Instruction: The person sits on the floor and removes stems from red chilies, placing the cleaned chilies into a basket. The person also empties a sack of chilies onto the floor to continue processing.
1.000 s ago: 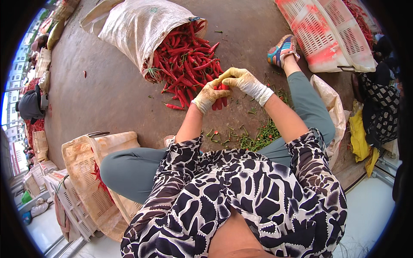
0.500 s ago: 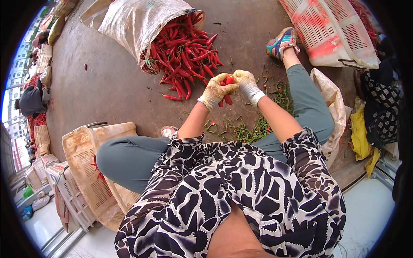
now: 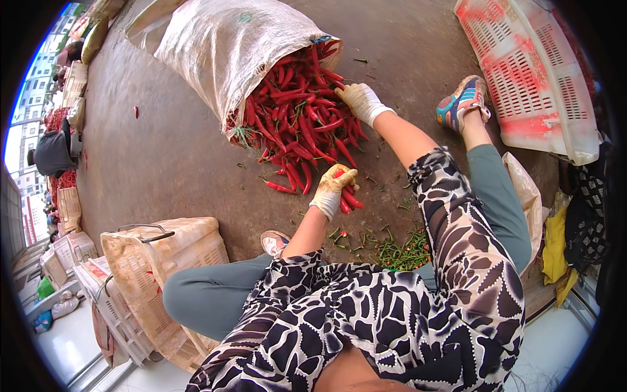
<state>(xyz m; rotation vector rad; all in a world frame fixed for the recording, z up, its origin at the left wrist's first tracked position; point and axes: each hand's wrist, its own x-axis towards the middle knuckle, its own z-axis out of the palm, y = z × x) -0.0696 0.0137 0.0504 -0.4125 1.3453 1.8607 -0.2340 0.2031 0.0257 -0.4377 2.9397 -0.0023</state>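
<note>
On the concrete floor before the seated person, the gloved left hand (image 3: 333, 189) is clenched around several red chillies (image 3: 348, 198) while the right hand (image 3: 359, 99) reaches, fingers loose, into the large pile (image 3: 297, 124) spilling from the sack (image 3: 228, 49); green stems (image 3: 405, 251) heaped nearby suggest some finished, most remaining.

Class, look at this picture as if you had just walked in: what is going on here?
A person sits on a concrete floor before a white sack spilling red chillies. The gloved left hand grips a small bunch of chillies, while the gloved right hand reaches into the pile by the sack's mouth. A heap of green stems lies on the floor between the legs. A pale crate stands at the person's left, and a pink-stained one lies at the far right.
</note>
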